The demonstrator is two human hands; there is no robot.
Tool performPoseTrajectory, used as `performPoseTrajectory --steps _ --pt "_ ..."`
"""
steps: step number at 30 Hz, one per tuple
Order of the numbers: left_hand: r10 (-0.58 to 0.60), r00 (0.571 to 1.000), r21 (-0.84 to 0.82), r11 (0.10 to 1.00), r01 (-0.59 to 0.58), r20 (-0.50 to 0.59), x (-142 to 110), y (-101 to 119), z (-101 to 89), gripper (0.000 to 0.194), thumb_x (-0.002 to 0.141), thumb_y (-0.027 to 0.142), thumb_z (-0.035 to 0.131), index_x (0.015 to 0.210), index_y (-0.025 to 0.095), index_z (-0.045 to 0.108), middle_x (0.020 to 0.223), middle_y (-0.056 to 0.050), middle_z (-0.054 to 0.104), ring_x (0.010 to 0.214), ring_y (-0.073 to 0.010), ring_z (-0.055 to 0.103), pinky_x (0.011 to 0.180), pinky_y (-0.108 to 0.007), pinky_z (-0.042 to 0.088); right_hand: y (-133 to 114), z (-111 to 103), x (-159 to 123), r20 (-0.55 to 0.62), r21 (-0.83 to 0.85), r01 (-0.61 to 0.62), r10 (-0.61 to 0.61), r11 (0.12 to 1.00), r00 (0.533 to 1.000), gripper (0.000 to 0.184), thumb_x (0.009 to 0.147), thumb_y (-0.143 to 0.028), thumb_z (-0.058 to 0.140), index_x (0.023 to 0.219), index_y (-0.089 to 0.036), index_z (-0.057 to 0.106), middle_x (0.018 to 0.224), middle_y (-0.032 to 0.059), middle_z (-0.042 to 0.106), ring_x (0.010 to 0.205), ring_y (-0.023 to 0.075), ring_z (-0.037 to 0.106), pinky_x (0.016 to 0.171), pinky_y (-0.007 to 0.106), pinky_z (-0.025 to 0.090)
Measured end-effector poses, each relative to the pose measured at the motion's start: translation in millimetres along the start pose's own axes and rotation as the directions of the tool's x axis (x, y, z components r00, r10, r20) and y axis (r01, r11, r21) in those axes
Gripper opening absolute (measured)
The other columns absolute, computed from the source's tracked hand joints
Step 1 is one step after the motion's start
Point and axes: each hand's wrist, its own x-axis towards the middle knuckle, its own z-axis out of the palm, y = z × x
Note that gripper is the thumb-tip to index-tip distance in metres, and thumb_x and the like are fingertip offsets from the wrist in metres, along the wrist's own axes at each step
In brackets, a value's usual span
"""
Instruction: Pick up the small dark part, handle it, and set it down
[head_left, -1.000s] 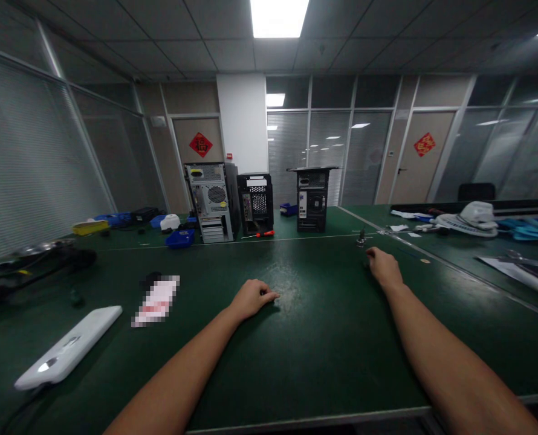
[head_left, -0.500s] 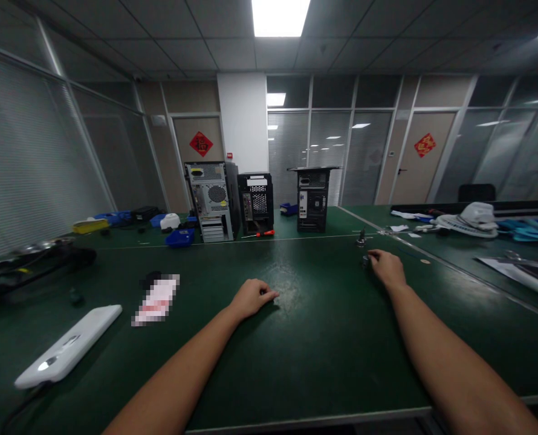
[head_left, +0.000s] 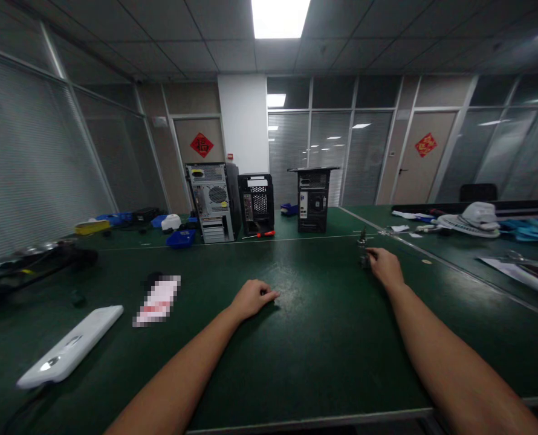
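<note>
Green table (head_left: 314, 350), your right hand (head_left: 387, 270) at a small metal part (head_left: 364, 260).
Three computer towers (head_left: 312, 208) stand at the back. Your left hand (head_left: 253, 299) rests curled, thumb near fingers (whether it hides anything, I cannot tell). Your right fingertips look pinched on the part's right side, just in front of another metal piece (head_left: 362, 237). The part is probably stiff, light and slightly slick; hold it by opposite sides, around its middle.

Head-worn view, facing forward and down, over green table (head_left: 323, 362)
</note>
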Motion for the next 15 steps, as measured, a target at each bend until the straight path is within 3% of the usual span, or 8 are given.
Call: performPoseTrajectory --steps 7,15 --pt "0.011 1.0 -0.014 1.0 -0.011 -0.01 0.4 -2.3 1.9 0.047 0.091 0.058 0.058 0.078 0.018 0.078 0.081 -0.004 0.074 0.074 -0.0167 0.062 0.069 -0.025 0.038 -1.6 6.7 -2.0 0.012 0.055 0.11 -0.111 0.992 0.994 0.035 0.092 -0.023 0.049 0.117 -0.017 0.074 0.117 0.0112 0.072 0.106 0.0254 0.066 0.096 0.037 0.049" --pt "0.004 1.0 -0.006 1.0 -0.004 -0.009 0.8 0.4 0.3 0.045 0.091 0.056 0.059 0.078 0.017 0.078 0.081 -0.004 0.074 0.075 -0.0167 0.062 0.067 -0.025 0.037 -6.3 1.5 -2.9 0.009 0.016 0.105 -0.105 0.994 0.994 0.034 0.093 -0.028 0.053 0.117 -0.02 0.074 0.119 0.0078 0.073 0.104 0.0244 0.068 0.092 0.035 0.051"
